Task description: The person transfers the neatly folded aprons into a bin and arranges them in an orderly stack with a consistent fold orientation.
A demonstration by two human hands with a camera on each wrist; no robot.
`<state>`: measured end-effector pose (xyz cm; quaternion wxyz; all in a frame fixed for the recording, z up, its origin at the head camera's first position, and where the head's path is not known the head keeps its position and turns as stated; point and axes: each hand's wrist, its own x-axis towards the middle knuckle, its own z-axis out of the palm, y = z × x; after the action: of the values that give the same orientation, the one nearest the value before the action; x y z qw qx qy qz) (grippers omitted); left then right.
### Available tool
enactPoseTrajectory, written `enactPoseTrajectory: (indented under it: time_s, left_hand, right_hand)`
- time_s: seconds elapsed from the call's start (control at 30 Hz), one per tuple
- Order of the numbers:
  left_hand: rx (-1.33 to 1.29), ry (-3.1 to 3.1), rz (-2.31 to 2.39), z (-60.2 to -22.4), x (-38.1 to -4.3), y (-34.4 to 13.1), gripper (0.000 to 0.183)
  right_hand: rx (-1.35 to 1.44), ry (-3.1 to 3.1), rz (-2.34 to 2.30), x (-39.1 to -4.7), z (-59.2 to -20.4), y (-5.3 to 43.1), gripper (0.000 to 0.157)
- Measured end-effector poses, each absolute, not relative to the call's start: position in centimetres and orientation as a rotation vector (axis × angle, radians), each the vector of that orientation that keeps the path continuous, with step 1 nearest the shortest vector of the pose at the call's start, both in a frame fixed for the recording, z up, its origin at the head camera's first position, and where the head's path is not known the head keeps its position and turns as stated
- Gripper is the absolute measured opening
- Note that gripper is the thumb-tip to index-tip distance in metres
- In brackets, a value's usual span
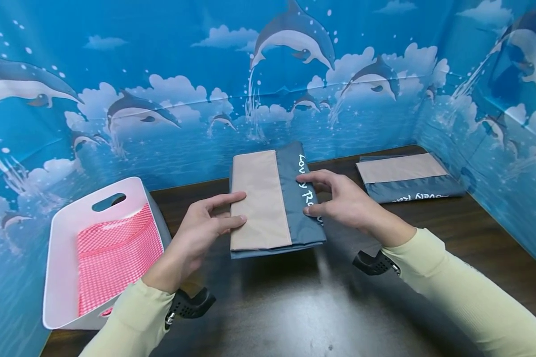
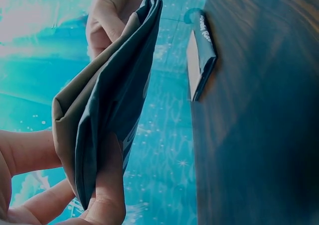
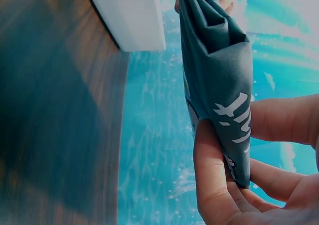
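A folded cloth (image 1: 260,208) in beige and dark blue-grey, with white lettering, is held up over the table between both hands. My left hand (image 1: 201,223) pinches its left edge, thumb and a finger on the beige face. In the left wrist view, another finger (image 2: 109,190) lies behind the layers of the folded cloth (image 2: 89,115). Along the lettered edge my right hand (image 1: 341,201) grips the cloth, and the right wrist view shows its fingers (image 3: 209,165) on both sides of it. The layered folds show at the ends.
A second folded cloth (image 1: 404,171) of the same colours lies on the dark wooden table (image 1: 464,248) at the right. At the left stands a white basket (image 1: 62,238) with a red-and-white checked cloth (image 1: 116,263) inside. A blue dolphin-print backdrop (image 1: 183,59) closes off the back and sides.
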<state>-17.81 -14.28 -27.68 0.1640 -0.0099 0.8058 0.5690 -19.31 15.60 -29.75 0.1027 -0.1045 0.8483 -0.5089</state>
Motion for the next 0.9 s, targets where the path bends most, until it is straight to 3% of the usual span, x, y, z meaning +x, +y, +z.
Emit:
enactPoseTrajectory:
  time_s: [0.9]
  left_hand:
    - [0.037, 2.313, 1.677, -27.54, -17.66, -14.33, 0.069]
  right_hand:
    - [-0.333, 2.498, -1.509, -19.53, -29.38, 15.5, 0.066]
